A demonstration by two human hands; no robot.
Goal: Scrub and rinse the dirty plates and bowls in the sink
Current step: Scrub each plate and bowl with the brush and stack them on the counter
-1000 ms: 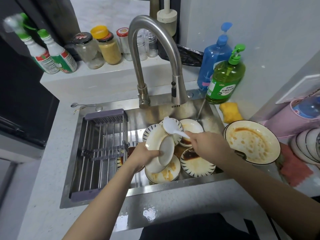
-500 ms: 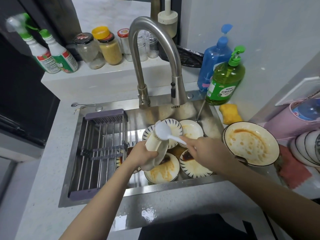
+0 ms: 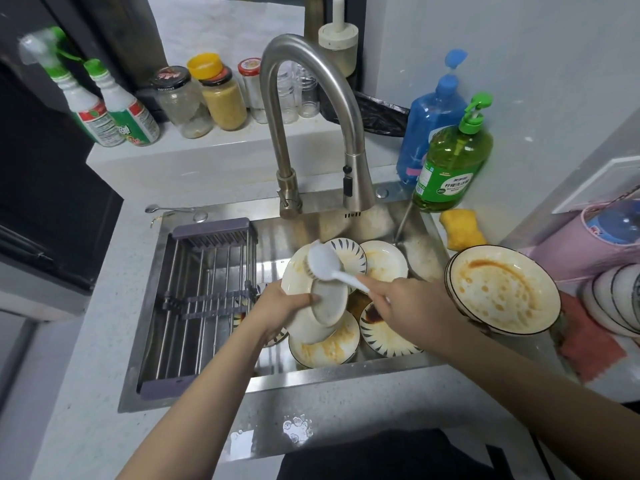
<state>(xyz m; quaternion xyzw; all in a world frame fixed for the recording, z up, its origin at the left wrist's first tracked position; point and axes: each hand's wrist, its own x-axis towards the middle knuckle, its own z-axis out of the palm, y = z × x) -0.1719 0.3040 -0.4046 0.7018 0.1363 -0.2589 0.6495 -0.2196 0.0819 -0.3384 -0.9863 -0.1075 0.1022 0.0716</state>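
A home kitchen is being shown. A steel sink (image 3: 207, 216) is being set into a pale speckled counter (image 3: 86, 393), with a tall curved tap (image 3: 304, 109) rising behind it. A drying rack (image 3: 204, 303) is being laid across the sink's left half, and stained plates (image 3: 384, 261) are being piled in the right half. More dirty bowls (image 3: 502, 289) are being stacked on the counter to the right. Soap bottles (image 3: 450, 157) and a yellow sponge (image 3: 462, 228) are being kept by the wall, while jars (image 3: 221, 98) and spray bottles (image 3: 114, 109) are being stored on the ledge behind.
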